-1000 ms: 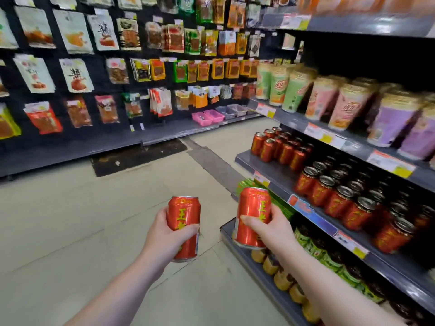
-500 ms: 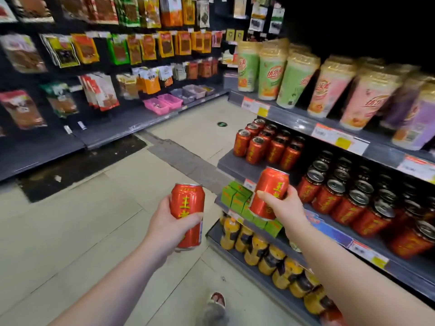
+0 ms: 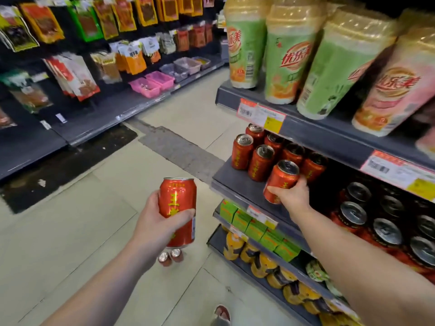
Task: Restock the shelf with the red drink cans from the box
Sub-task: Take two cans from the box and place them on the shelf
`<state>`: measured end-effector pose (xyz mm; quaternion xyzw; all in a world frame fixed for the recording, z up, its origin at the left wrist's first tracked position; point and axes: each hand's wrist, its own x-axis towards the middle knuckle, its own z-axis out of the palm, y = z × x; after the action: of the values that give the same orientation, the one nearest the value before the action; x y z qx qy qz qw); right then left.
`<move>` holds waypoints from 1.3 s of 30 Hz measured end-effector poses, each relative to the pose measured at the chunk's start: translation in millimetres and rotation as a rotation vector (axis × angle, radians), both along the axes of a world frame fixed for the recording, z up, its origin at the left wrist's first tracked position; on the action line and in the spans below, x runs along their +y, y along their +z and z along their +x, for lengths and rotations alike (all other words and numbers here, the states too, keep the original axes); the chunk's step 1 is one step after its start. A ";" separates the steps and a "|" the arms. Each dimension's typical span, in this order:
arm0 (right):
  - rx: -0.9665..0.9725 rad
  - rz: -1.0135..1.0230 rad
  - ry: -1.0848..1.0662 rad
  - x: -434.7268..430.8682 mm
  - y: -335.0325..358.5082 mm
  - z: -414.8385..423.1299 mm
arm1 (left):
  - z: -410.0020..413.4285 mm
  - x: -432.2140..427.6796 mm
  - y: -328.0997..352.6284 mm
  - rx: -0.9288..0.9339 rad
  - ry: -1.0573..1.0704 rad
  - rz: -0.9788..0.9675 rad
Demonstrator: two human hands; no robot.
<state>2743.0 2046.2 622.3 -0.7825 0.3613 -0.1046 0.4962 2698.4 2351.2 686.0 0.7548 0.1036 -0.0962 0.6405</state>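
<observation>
Our R hand (image 3: 292, 196) – fingers (image 3: 303, 183) curled round a red can (image 3: 281, 180), tilted, at the shelf (image 3: 235, 182) front edge, just beside shelved cans (image 3: 260, 161). L hand (image 3: 155, 222) grips 2nd can (image 3: 177, 208) upright – left of shelf.

The red can (image 3: 177, 201) gripped by the left hand (image 3: 154, 223) showed a yellow 王 above the thumb, with the rest covered. The second can (image 3: 281, 180), in the right hand (image 3: 293, 196), showed 王 too. Cups (image 3: 289, 60) above that grip read 优乐美. The price tags (image 3: 261, 114) were unreadable.
</observation>
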 end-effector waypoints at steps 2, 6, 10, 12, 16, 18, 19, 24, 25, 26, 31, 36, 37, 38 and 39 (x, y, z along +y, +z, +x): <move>0.022 -0.004 -0.032 -5.9 -11.7 15.5 | 12.6 -2.8 -3.1 0.017 -0.035 0.006; 0.067 -0.039 -0.097 -11.1 -27.4 37.3 | 36.7 -4.5 -7.5 0.034 -0.081 0.021; 0.076 -0.097 -0.148 -11.9 -33.9 49.2 | 58.6 -4.3 -9.4 0.040 -0.130 0.046; 0.084 -0.116 -0.175 -11.5 -35.9 52.7 | 69.3 -3.6 -10.2 0.041 -0.171 0.053; 0.063 -0.109 -0.219 -10.0 -39.5 59.3 | 90.6 -3.9 -12.3 0.035 -0.259 0.062; 0.054 -0.106 -0.225 -8.6 -41.0 57.8 | 99.6 -7.6 -15.5 0.024 -0.308 0.059; 0.050 -0.097 -0.226 -7.9 -41.8 55.1 | 103.5 -11.5 -17.4 0.021 -0.338 0.057; 0.032 -0.030 -0.271 -5.6 -39.6 22.0 | 115.0 -53.7 -27.8 0.027 -0.517 0.023; 0.024 -0.025 -0.249 -5.3 -38.6 11.7 | 115.3 -65.9 -30.9 0.025 -0.560 0.011; 0.023 -0.023 -0.217 -4.5 -37.2 1.0 | 115.4 -78.4 -34.4 0.020 -0.601 -0.002; 0.016 -0.014 -0.107 1.4 -27.6 -50.7 | 114.2 -141.5 -54.5 -0.062 -0.737 0.022; -0.013 -0.036 -0.134 -3.0 -24.9 -78.8 | 109.8 -190.8 -79.9 -0.146 -0.844 0.054; -0.017 -0.038 -0.149 -4.8 -26.2 -82.0 | 107.8 -198.7 -85.5 -0.185 -0.852 0.076; -0.024 -0.036 -0.162 -6.8 -28.0 -84.6 | 105.9 -205.5 -91.6 -0.217 -0.851 0.095; -0.033 -0.030 -0.172 -8.6 -30.2 -86.6 | 103.6 -211.3 -96.9 -0.238 -0.845 0.110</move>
<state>2656.3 2037.6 592.1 -0.7543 0.4171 -0.1652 0.4794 2802.0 2139.9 589.1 0.7697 -0.2838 -0.2564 0.5111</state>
